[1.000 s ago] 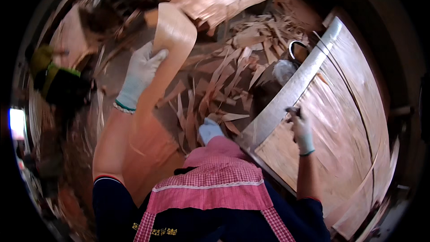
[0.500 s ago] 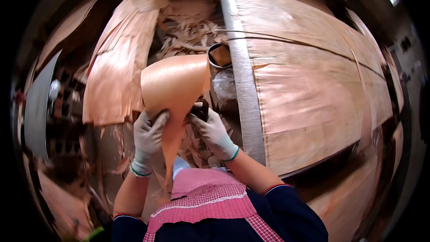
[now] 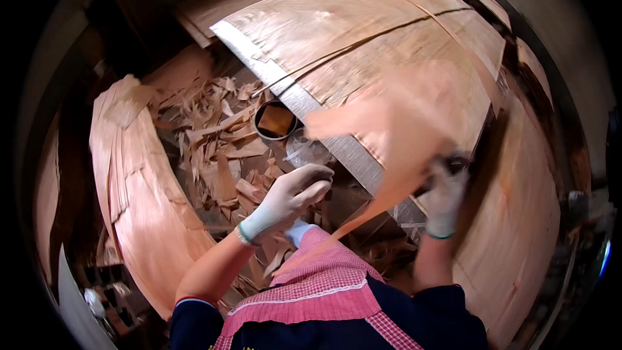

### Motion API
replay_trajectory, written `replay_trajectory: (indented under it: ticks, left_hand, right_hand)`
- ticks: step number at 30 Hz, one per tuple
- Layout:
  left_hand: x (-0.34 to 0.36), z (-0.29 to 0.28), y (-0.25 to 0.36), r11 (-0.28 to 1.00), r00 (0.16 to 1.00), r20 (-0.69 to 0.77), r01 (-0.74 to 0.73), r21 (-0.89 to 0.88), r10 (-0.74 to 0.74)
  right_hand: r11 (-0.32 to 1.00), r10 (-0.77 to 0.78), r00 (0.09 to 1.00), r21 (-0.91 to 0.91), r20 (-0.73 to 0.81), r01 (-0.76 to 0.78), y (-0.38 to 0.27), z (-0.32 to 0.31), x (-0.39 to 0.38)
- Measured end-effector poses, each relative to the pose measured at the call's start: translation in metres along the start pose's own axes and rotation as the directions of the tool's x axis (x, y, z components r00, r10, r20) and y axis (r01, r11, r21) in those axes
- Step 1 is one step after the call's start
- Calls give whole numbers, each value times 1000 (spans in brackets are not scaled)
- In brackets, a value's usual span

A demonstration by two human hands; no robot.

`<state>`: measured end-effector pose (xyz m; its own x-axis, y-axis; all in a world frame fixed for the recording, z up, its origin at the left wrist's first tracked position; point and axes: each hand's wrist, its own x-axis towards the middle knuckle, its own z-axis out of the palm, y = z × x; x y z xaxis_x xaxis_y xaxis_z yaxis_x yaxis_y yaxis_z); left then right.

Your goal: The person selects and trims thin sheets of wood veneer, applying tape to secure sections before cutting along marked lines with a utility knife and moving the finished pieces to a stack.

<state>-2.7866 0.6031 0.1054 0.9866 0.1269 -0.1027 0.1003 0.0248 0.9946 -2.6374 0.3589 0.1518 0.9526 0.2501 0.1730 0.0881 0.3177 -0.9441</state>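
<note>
Both hands gloved in white. Right hand (image 3: 444,198) grips a thin veneer strip (image 3: 389,136), blurred with motion, which runs from above the big sheet down to the left toward the pink checked apron (image 3: 324,279). Fingers closed on it, with a small dark object at the grip; cannot tell what it is. Left hand (image 3: 291,198) hangs loosely curled over the scrap pile (image 3: 220,149), holding nothing that shows, just beside a clear plastic cup (image 3: 304,149).

Large veneer sheet (image 3: 389,45) lies on the bench, a long split running across it. A metal straightedge (image 3: 304,107) lies along its near edge. A dark round tin (image 3: 275,120) sits among the scraps. More curled sheets stacked at left (image 3: 136,188).

Risks, by judgement: the strip is thin and brittle-looking, and a fast swing could snap it or tear it along the grain. Its trailing end could catch the cup or tin and tip them. The sheet's split could run further if snagged.
</note>
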Motion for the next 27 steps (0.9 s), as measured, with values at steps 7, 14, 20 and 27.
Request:
replay_trajectory:
  ticks: [7,14,20,27]
  left_hand:
    - [141,-46,-28,586,930,327,-361,725,168]
    - [234,-60,22,988,618,777,151,33,-121]
    - [362,-40,67,926,697,700,144,-349,156]
    - [462,-29,3,985,747,655,4,-173,112]
  right_hand:
    - [907,-324,926,-344,-196,244,-11,-18,49]
    - [940,-70,995,-340,-74,41,11,54,101]
    - [933,-95,942,-358,-322,-29,51,69,118]
    - [940,197,800,-122,-566,-318,170,92,137]
